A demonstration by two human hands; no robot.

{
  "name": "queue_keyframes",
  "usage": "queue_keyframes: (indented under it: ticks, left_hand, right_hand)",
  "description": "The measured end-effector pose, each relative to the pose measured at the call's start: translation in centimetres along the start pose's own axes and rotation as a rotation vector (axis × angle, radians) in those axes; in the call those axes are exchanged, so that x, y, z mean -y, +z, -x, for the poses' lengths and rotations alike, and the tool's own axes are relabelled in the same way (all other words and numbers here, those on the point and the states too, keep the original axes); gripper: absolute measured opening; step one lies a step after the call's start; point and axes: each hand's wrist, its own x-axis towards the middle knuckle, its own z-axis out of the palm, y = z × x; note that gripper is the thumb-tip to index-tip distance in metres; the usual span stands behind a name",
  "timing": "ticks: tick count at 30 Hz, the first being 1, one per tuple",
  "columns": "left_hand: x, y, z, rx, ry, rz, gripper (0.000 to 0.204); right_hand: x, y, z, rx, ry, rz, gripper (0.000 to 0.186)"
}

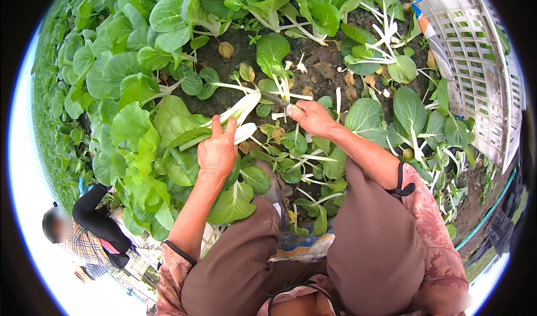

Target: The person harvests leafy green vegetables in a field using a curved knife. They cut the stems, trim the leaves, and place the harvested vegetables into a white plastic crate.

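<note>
Vegetable plot, farm-type: dense leafy greens (120, 72) rooted upper left, bare soil (321, 53) with dropped leaves upper centre, slatted white crate (484, 64) upper right, another person (92, 235) among the plants lower left.

The bare left hand (216, 152) points two fingers (216, 126) far; to its right, the bare right hand (313, 118) is curled.

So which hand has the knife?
The right hand: its fingers wrap the knife's handle. The left hand has no knife, just greens against it.
</note>
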Motion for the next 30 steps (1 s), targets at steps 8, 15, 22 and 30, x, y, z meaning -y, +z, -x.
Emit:
queue_keyframes:
  ticks: [8,15,22,30]
  left_hand:
    - [-0.5,-6.2,-1.7,-0.157,-0.011,0.418,0.041]
    - [-0.3,-14.9,-5.2,0.166,-0.263,1.232,0.038]
    - [-1.5,-13.6,-6.6,0.219,-0.325,1.281,0.053]
    - [-3.6,-12.4,-5.7,0.153,-0.366,1.307,0.03]
  right_hand:
    - [3.0,-4.6,3.7,-0.238,-0.114,-0.217,0.038]
    - [11.6,-10.6,1.7,-0.02,-0.359,-0.698,0.03]
    - [11.7,-11.4,1.4,-0.52,-0.341,-0.096,0.023]
    - [9.1,-13.7,0.6,-0.764,-0.238,-0.21,0.024]
